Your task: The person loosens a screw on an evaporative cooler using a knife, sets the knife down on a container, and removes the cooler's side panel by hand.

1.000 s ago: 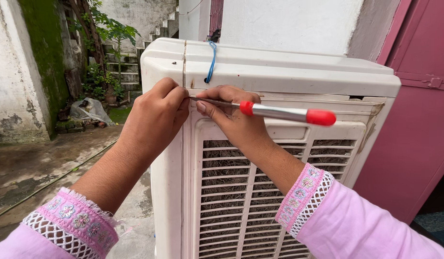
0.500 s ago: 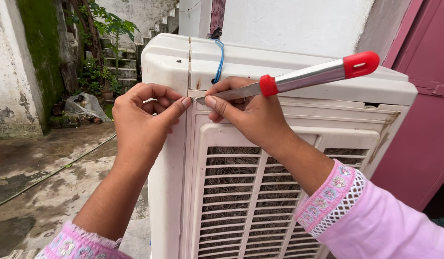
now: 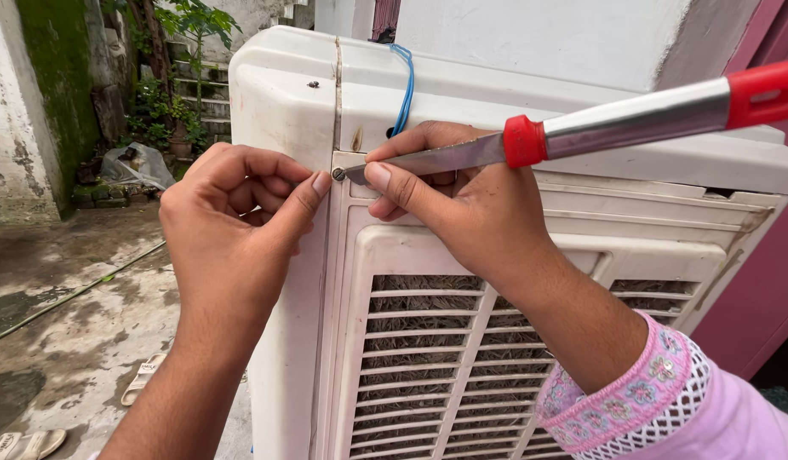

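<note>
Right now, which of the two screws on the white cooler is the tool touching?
The screw at the grille's top corner, between the left hand and right hand. The screwdriver tip meets it. The other screw sits alone on top.

The screw (image 3: 338, 174) sits at the cooler's (image 3: 283, 94) top front corner, hemmed in closely. The left hand (image 3: 232, 221) touches it from the left; the right hand (image 3: 470, 213) and knife (image 3: 581, 136) cover its right. A blue wire (image 3: 405, 89) hangs just right of it, above. Open air lies left of the cooler over the wet ground (image 3: 62, 281); the louvres (image 3: 428, 358) below the screw are unblocked.
</note>
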